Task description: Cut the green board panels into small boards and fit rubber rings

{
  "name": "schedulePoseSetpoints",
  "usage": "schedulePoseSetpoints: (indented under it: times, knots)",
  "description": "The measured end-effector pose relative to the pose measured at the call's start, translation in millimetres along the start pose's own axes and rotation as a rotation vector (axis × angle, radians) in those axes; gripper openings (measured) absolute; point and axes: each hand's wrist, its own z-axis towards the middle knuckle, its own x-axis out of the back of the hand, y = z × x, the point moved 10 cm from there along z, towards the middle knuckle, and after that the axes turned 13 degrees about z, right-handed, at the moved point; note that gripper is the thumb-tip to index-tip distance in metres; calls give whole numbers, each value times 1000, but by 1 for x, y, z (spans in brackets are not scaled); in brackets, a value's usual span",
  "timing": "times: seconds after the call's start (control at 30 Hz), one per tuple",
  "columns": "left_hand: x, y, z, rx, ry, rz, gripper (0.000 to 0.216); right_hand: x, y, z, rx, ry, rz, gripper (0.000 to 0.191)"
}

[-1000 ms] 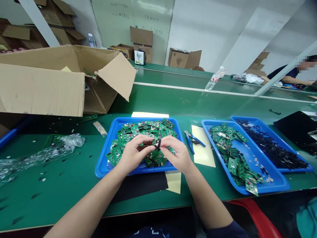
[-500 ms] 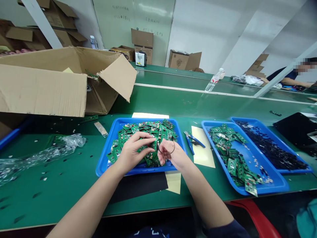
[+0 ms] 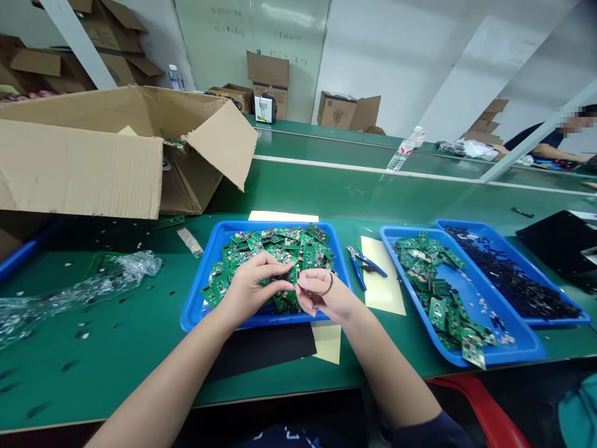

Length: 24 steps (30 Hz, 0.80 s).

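1. Head view: my left hand (image 3: 254,287) pinches a small green circuit board (image 3: 290,275) over the near edge of the blue plastic tray (image 3: 191,317).
2. My right hand (image 3: 321,295) has dropped; the thin black elastic band (image 3: 330,284) now loops its curled fingers, freed, I judge.

The counter (image 3: 116,348) is open along its near edge, left of the middle tray (image 3: 191,317). A cardboard box (image 3: 79,168) blocks the far left corner, with plastic wrap (image 3: 93,286) in front. Cutters (image 3: 361,264) and two blue trays (image 3: 471,287) crowd the right end.
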Motion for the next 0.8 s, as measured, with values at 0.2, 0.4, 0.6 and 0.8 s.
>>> schedulePoseSetpoints:
  times: [0.2, 0.4, 0.6, 0.8]
  knots:
    - [-8, -8, 0, 59, -84, -77, 32, -2, 7, 3, -61, -27, 77, 20]
    - [-21, -8, -5, 134, -160, -110, 27, 8, -3, 6, 120, 88, -139, 20]
    - [-24, -17, -5, 320, -170, -207, 30, 13, -27, -4, 381, 210, -465, 16]
    - [-23, -25, -6, 431, -147, -314, 29, 19, -54, -16, 623, 227, -163, 33]
